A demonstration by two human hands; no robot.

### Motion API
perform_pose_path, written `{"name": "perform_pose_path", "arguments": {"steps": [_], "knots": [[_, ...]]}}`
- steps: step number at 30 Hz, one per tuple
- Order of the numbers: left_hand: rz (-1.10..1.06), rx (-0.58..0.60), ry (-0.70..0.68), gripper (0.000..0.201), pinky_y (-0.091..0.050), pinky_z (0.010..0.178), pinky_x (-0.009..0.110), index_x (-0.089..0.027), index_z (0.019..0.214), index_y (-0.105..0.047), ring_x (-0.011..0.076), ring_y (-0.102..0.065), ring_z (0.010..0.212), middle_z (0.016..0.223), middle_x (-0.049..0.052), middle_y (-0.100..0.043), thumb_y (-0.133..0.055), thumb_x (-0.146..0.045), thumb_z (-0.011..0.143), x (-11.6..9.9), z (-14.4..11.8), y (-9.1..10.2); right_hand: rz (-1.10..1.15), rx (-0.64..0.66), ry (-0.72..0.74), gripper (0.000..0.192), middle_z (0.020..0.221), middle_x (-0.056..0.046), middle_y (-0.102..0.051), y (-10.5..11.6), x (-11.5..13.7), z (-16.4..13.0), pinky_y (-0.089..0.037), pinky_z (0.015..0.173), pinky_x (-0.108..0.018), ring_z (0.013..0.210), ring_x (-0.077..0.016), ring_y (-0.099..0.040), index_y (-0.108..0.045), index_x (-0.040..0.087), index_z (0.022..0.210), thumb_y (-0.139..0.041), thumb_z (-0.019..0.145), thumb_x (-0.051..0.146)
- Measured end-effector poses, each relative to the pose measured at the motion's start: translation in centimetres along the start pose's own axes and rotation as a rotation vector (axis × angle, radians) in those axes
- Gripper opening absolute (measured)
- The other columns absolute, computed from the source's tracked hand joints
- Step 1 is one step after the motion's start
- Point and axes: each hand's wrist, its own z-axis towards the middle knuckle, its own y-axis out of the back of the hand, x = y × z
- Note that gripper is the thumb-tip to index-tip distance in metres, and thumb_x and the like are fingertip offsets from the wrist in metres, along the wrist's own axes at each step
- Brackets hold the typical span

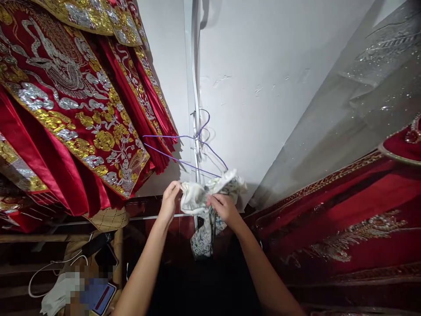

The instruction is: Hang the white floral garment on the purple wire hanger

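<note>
Both hands, left hand (pixel 169 199) and right hand (pixel 222 208), pinch a white patterned garment (pixel 199 197) on a purple wire hanger (pixel 197 136); embroidered red robes (pixel 72 109) hang at ten o'clock.

Blurred patch (pixel 77 287) beside cut-off robes (pixel 66 87)

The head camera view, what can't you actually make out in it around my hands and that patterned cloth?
- Patterned cloth: bunched between left hand and right hand, so its shape and garment type are unclear.
- Purple hanger: its lower right end disappears behind the cloth.
- Items at lower left: blurred out, unreadable.
- Red embroidered garment: cut off by the top and left edges.
- Below the arms: too dark to see.
</note>
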Motion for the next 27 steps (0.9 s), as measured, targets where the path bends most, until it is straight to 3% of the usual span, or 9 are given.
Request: {"name": "perform_pose_path", "arguments": {"steps": [4, 7, 10, 13, 15, 17, 20, 24, 27], "knots": [[0.330, 0.367, -0.190, 0.026, -0.047, 0.083, 0.030, -0.019, 0.089, -0.062, 0.0185, -0.056, 0.084, 0.086, 0.004, -0.061, -0.058, -0.044, 0.091, -4.3, -1.5, -4.1, 0.144, 0.024, 0.118, 0.038, 0.080, -0.005, -0.066, -0.8, 0.9, -0.3, -0.050, 0.074, -0.035, 0.078, -0.0223, -0.061, -0.069, 0.023, 0.091, -0.048, 0.093, 0.055], [0.451, 0.404, -0.296, 0.028, -0.042, 0.102, 0.036, -0.021, 0.103, -0.065, 0.0244, -0.056, 0.111, 0.115, 0.010, -0.062, -0.055, -0.045, 0.093, -5.6, -2.1, -5.6, 0.237, 0.249, 0.123, 0.031, 0.085, -0.004, -0.067, -1.1, 2.1, -0.4, -0.051, 0.077, -0.036, 0.082, -0.0220, -0.062, -0.066, 0.022, 0.102, -0.052, 0.093, 0.048], [0.486, 0.491, -0.210, 0.038, -0.039, 0.107, 0.036, -0.025, 0.121, -0.063, 0.0272, -0.052, 0.124, 0.129, 0.009, -0.059, -0.055, -0.048, 0.091, -5.1, -2.2, -4.5, 0.070, 0.362, 0.150, 0.017, 0.080, -0.001, -0.066, 0.5, 3.7, 0.8, -0.049, 0.070, -0.031, 0.074, -0.0197, -0.060, -0.066, 0.020, 0.095, -0.066, 0.081, 0.030], [0.620, 0.617, -0.059, 0.034, -0.049, 0.087, 0.033, -0.021, 0.101, -0.072, 0.0276, -0.065, 0.093, 0.096, 0.006, -0.071, -0.058, -0.049, 0.088, -3.6, -2.1, -2.0, -0.091, 0.088, 0.267, 0.011, 0.076, 0.000, -0.064, 3.4, 5.1, 4.1, -0.045, 0.067, -0.028, 0.071, -0.0174, -0.058, -0.065, 0.019, 0.082, -0.059, 0.074, 0.016], [0.792, 0.565, -0.067, 0.027, -0.048, 0.075, 0.030, -0.020, 0.085, -0.072, 0.0253, -0.064, 0.075, 0.079, 0.005, -0.071, -0.063, -0.045, 0.084, -3.0, -2.0, -0.2, -0.050, -0.193, 0.333, 0.023, 0.087, -0.002, -0.067, 5.0, 5.3, 7.1, -0.046, 0.072, -0.028, 0.078, -0.0181, -0.060, -0.067, 0.019, 0.092, -0.058, 0.071, 0.015], [0.942, 0.475, -0.120, 0.019, -0.044, 0.069, 0.028, -0.021, 0.081, -0.071, 0.0235, -0.062, 0.069, 0.074, 0.005, -0.069, -0.061, -0.037, 0.085, -3.1, -1.8, 1.5, -0.001, -0.274, 0.310, 0.035, 0.100, -0.005, -0.069, 5.8, 4.8, 10.0, -0.046, 0.078, -0.029, 0.086, -0.0187, -0.061, -0.065, 0.019, 0.109, -0.057, 0.075, 0.021], [1.137, 0.393, -0.145, 0.017, -0.040, 0.067, 0.029, -0.022, 0.077, -0.067, 0.0238, -0.062, 0.069, 0.072, 0.007, -0.068, -0.056, -0.030, 0.087, -4.5, -0.9, 3.8, -0.019, -0.172, 0.217, 0.027, 0.094, -0.006, -0.070, 5.6, 2.8, 12.2, -0.046, 0.080, -0.030, 0.087, -0.0191, -0.061, -0.067, 0.016, 0.101, -0.056, 0.079, 0.028], [1.368, 0.251, -0.023, 0.020, -0.043, 0.073, 0.035, -0.021, 0.061, -0.058, 0.0276, -0.063, 0.069, 0.063, 0.009, -0.062, -0.062, -0.024, 0.080, -7.6, 0.0, 6.0, -0.114, -0.056, 0.106, 0.015, 0.067, -0.001, -0.060, 5.9, 0.0, 11.2, -0.040, 0.062, -0.026, 0.067, -0.0157, -0.053, -0.062, 0.016, 0.070, -0.059, 0.076, 0.030], [1.405, 0.243, -0.161, 0.009, -0.045, 0.085, 0.039, -0.020, 0.073, -0.061, 0.0294, -0.064, 0.087, 0.082, 0.011, -0.066, -0.058, -0.021, 0.082, -10.0, 0.2, 5.8, -0.197, -0.110, 0.084, 0.017, 0.058, 0.002, -0.051, 7.5, -1.0, 9.6, -0.032, 0.054, -0.024, 0.059, -0.0129, -0.045, -0.057, 0.017, 0.062, -0.062, 0.072, 0.029]]}}
